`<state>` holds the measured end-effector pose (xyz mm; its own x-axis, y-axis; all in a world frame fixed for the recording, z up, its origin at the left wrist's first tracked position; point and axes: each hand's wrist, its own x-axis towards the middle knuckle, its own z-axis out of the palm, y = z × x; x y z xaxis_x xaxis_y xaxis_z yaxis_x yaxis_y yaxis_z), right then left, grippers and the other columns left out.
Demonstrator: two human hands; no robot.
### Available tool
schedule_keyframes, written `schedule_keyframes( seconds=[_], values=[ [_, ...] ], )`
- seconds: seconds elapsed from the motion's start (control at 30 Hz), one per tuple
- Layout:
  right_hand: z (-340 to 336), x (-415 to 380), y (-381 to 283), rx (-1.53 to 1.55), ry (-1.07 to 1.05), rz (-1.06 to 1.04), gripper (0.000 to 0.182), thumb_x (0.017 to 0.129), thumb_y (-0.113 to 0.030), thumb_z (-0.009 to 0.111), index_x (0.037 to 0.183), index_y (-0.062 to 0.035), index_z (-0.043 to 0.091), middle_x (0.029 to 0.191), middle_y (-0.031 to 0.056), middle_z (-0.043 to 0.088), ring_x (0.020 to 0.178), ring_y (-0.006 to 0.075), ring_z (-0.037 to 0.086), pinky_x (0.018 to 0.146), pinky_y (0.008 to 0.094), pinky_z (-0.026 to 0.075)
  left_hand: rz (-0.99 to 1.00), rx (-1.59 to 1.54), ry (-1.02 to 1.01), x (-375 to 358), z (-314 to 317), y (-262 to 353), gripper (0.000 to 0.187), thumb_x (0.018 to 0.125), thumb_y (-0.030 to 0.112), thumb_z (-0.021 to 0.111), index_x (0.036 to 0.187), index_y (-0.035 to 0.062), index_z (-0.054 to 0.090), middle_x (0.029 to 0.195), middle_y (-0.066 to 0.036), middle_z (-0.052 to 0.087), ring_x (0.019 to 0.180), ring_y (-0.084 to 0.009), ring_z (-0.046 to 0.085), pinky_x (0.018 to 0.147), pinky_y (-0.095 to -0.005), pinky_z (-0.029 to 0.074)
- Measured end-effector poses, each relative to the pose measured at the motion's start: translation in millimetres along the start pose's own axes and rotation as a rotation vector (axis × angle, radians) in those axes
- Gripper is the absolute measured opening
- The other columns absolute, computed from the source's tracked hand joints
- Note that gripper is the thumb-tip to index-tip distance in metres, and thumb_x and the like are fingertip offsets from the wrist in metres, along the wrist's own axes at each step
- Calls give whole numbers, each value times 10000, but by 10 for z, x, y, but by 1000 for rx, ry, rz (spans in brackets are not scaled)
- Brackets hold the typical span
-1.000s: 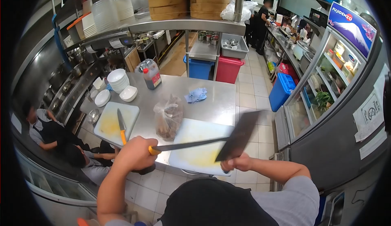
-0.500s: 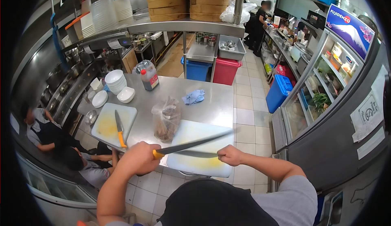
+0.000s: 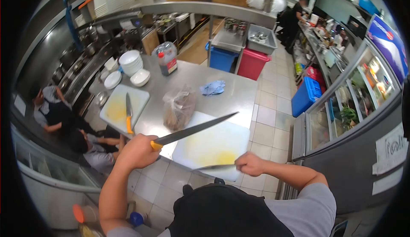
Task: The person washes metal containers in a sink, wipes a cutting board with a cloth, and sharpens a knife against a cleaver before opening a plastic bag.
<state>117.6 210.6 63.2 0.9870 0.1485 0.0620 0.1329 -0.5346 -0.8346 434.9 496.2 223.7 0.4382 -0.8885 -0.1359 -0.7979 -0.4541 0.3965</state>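
My left hand (image 3: 139, 152) is closed around the yellow handle of a long knife (image 3: 194, 130), its blade slanting up to the right above the near cutting board. My right hand (image 3: 250, 164) grips a second knife (image 3: 215, 167), whose handle is hidden in the fist. That blade points left, low over the front edge of the white, yellow-stained cutting board (image 3: 213, 139). The two blades are apart. A clear plastic bag (image 3: 179, 107) with brown contents sits behind the board's left corner. To the left, a yellow-handled knife (image 3: 129, 113) lies on another cutting board (image 3: 113, 109).
White bowls (image 3: 130, 62) and a red-capped jug (image 3: 166, 62) stand at the back of the steel table (image 3: 192, 77), with a blue cloth (image 3: 212, 87) to their right. Two people (image 3: 96, 151) are low at the left. Another person (image 3: 297, 17) stands far back, beyond the glass-door fridge (image 3: 350, 96).
The blades were close together and crossing; now they are separated. My right hand and its knife have moved down toward me. The view has shifted, so the table appears farther right.
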Motion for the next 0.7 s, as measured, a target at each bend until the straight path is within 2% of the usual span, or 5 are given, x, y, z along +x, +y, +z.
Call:
schedule_keyframes(
  seconds=[0.13,0.33,0.47,0.57,0.7],
  values=[
    [-192,163,297,381,580,-311,166,886,-80,549,733,-23,577,708,154,613,634,237,586,591,384,449,53,-22,-178,-44,382,223,243,834,193,700,995,13,735,829,-258,705,832,-463,684,751,-502,567],
    [208,-62,977,114,227,-174,132,872,-51,619,747,-10,606,679,156,594,599,317,569,581,396,449,28,-113,-172,-195,654,551,214,811,184,703,937,12,714,741,-245,676,742,-458,666,687,-499,560],
    [246,25,759,518,404,-354,143,911,-37,590,778,-9,634,696,132,607,624,274,590,596,408,456,-54,-64,-258,-253,819,678,210,806,191,713,930,22,720,739,-241,677,735,-447,675,688,-505,560],
    [74,-41,1152,110,132,-257,50,837,-19,599,790,-7,606,775,158,646,691,352,612,632,433,484,-49,-44,-234,-289,710,784,223,814,197,720,950,20,721,741,-238,681,737,-451,675,692,-512,558],
    [-584,73,956,-927,-126,448,164,830,-167,589,858,-101,737,829,143,736,787,343,721,718,493,542,-141,57,-32,-423,593,722,229,833,192,721,994,30,716,767,-235,696,771,-450,687,732,-515,571]
  ],
)
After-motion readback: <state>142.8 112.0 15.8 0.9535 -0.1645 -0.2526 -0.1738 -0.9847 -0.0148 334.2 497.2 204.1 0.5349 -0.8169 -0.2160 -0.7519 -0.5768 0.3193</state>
